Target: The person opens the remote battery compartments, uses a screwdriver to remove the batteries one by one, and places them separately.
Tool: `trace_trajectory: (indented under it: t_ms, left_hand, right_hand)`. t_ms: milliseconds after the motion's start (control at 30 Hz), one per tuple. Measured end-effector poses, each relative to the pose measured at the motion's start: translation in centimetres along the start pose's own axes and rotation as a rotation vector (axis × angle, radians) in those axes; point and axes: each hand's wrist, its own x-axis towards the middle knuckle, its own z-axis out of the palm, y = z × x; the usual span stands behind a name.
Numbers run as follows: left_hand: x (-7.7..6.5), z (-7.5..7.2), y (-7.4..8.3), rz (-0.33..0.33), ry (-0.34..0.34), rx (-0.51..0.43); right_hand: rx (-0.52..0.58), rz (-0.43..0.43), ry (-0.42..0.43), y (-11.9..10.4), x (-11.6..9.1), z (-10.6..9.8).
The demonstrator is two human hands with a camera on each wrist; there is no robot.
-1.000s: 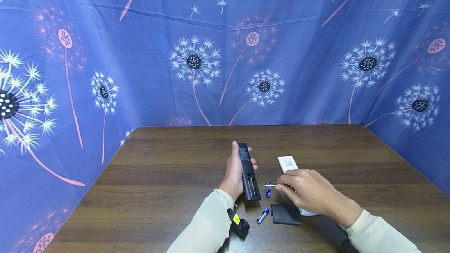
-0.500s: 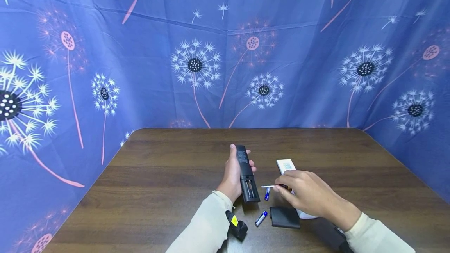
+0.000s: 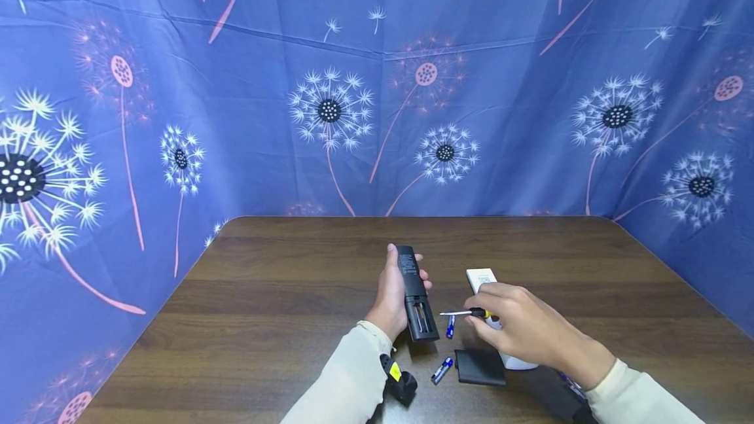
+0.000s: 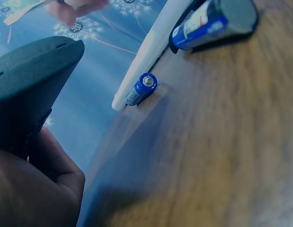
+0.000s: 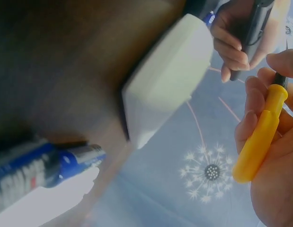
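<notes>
My left hand [image 3: 389, 296] grips a black remote control [image 3: 411, 273], back side up, with its battery compartment uncovered at the near end. The remote's end [image 4: 37, 71] fills the upper left of the left wrist view. Held in the fingers of my right hand [image 3: 524, 322] is a screwdriver [image 5: 260, 137] with a yellow handle and black collar. Its thin metal shaft [image 3: 453, 313] points left toward the remote, ending just short of it. Two blue batteries lie on the table: one battery [image 3: 450, 327] below the shaft, the other battery [image 3: 442, 370] nearer me.
A flat black piece [image 3: 480, 367] lies right of the near battery. Partly under my right hand is a long white object [image 3: 482, 275] with a printed code. A blue labelled item [image 5: 70, 161] lies by the right wrist. A patterned blue cloth [image 3: 377, 84] hangs behind the table [image 3: 283, 293].
The screwdriver has shifted in my right fingers, so its black collar and some yellow handle now show. The left hand holds the remote nearly still, and the head view has tilted slightly upward.
</notes>
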Motion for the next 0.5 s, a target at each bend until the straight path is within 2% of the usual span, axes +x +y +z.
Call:
trace_trajectory:
  t_ms: [100, 300, 500]
  left_hand:
    - [0.0, 0.0, 0.0, -0.001, -0.002, 0.007]
    - [0.0, -0.1, 0.0, -0.012, -0.005, 0.022]
    - [0.0, -0.1, -0.1, -0.022, -0.007, 0.009]
  right_hand:
    - [-0.011, 0.007, 0.005, 0.0, 0.2, -0.3]
    - [-0.038, 0.071, -0.020, -0.2, 0.3, -1.0]
    - [-0.090, 0.087, 0.002, 0.0, 0.0, -1.5]
